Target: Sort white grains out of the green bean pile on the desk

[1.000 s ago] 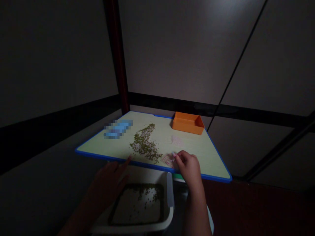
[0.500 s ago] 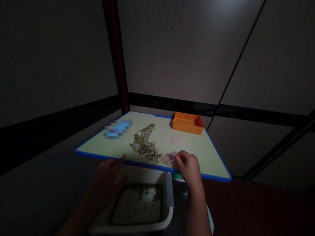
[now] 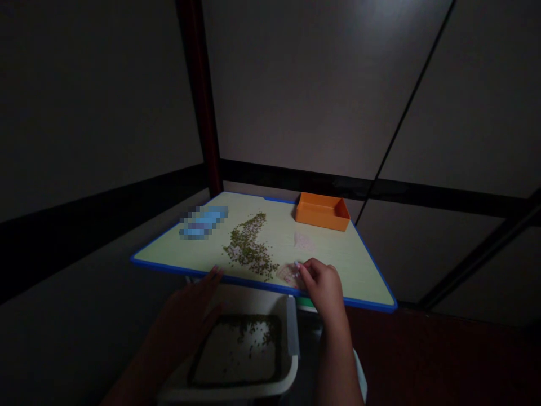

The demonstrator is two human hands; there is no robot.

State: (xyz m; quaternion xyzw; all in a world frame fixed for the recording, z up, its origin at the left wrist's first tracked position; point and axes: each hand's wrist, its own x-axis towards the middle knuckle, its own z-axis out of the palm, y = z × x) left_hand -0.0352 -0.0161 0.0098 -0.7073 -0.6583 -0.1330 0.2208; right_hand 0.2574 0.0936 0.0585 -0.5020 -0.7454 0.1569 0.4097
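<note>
My left hand (image 3: 188,307) reaches to the near edge of a pale yellow board (image 3: 350,265) with a blue rim. Its fingers are stretched out, with the fingertips at the rim and nothing visible in them. Small green-brown grains (image 3: 249,245) lie loosely spread on the board, beyond my left hand. Near the front edge, my right hand (image 3: 323,282) is closed, thumb and forefinger pinched together; what they hold, if anything, is too small to make out. Close by its fingertips lies a reddish patterned patch (image 3: 286,273). Farther back is a pale pinkish patch (image 3: 303,241).
An orange open box (image 3: 322,220) stands at the board's back right. A blurred-out blue item (image 3: 203,223) lies at the left. Below the front edge is a white bin (image 3: 281,386) with more grains inside. Dark panelled walls (image 3: 296,101) enclose the corner behind.
My left hand drew back slightly to the left, then came forward again to the board's edge, with its fingers closer together. My right hand stays in nearly the same place, still pinched.
</note>
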